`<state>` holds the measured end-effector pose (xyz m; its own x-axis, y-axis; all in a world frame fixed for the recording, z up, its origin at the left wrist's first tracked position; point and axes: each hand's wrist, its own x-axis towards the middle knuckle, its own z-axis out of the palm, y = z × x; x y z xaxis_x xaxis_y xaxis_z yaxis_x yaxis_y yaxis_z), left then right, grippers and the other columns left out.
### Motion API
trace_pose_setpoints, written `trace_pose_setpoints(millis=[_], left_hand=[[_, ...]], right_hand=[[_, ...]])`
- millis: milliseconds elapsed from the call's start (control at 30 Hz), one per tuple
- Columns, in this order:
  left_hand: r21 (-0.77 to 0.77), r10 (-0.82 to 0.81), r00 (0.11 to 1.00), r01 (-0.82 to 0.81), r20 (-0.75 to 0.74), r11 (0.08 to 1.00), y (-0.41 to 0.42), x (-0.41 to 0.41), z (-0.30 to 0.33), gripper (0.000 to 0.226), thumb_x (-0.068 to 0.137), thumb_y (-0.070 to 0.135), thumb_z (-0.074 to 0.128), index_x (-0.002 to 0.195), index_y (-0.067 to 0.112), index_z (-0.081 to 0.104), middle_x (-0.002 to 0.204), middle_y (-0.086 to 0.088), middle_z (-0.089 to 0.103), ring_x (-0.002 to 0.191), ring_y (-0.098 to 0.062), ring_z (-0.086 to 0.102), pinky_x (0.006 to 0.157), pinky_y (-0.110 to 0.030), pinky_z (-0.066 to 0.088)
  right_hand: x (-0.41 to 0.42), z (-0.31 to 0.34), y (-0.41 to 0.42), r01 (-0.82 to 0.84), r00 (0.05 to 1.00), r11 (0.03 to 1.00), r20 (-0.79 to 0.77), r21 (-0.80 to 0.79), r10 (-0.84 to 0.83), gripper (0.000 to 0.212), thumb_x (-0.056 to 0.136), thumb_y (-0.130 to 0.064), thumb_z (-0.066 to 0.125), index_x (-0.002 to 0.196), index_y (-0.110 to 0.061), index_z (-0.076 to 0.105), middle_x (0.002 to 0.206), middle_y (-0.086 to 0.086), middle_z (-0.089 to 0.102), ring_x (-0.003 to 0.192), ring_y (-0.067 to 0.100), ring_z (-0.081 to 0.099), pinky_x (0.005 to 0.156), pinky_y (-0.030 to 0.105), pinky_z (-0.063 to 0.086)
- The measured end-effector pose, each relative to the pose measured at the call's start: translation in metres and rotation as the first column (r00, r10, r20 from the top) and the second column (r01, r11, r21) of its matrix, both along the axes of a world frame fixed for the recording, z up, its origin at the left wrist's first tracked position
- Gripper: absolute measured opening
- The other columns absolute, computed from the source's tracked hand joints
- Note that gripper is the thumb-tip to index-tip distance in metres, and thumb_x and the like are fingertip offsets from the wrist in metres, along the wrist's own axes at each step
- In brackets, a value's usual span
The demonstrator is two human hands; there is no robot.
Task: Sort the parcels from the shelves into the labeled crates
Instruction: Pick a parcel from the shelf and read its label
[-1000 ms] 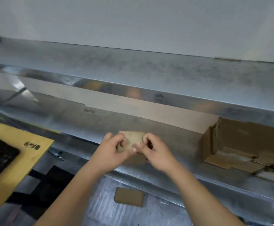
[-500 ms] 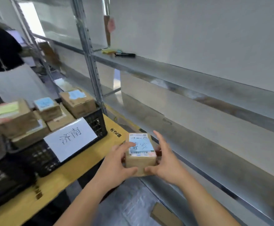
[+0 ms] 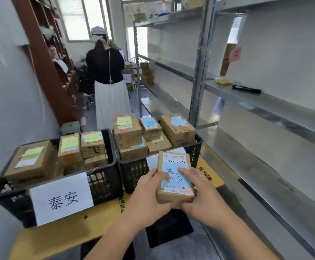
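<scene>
Grey metal shelves (image 3: 265, 102) run along the three o'clock side of a narrow room, and a yellow surface (image 3: 63, 235) at nine o'clock carries two black crates. Both crates are packed with cardboard parcels; the left crate (image 3: 104, 177) bears a white sign (image 3: 61, 198) reading 泰安. At six o'clock the left hand (image 3: 149, 192) and right hand (image 3: 202, 196) grip a small parcel (image 3: 174, 177) with a blue handwritten label, held in the air just in front of the right crate (image 3: 134, 171). At twelve o'clock a person (image 3: 108, 79) stands facing away. A black marker (image 3: 246, 89) lies on a shelf at two o'clock.
</scene>
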<state>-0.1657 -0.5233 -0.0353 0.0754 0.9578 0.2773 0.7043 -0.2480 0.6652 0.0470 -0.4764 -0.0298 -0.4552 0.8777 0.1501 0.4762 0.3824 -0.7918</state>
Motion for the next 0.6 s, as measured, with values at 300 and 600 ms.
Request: trace_pose_setpoints(millis=[300,600], left_hand=[[0.016,0.294,0.956,-0.294,-0.02,0.956,-0.003,-0.113,0.001,0.08,0.071,0.055,0.08,0.137,0.058,0.034,0.15,0.023,0.026,0.135,0.0,0.031,0.108,-0.024,0.042],[-0.021,0.544,0.838,-0.546,-0.045,0.838,0.017,-0.221,-0.001,0.072,0.071,0.044,0.084,0.129,0.055,0.044,0.144,0.024,0.035,0.131,-0.004,0.042,0.1,-0.031,0.052]], right_hand=[[-0.138,-0.001,0.049,-0.263,0.965,0.965,-0.023,-0.024,0.262,0.092,0.068,-0.028,0.08,0.145,-0.056,0.039,0.149,-0.036,0.019,0.125,-0.025,0.035,0.088,0.002,0.044],[-0.274,-0.014,0.114,-0.529,0.849,0.845,-0.061,-0.077,0.525,0.091,0.074,-0.027,0.082,0.144,-0.061,0.035,0.133,-0.06,0.001,0.118,-0.039,0.024,0.08,-0.004,0.041]])
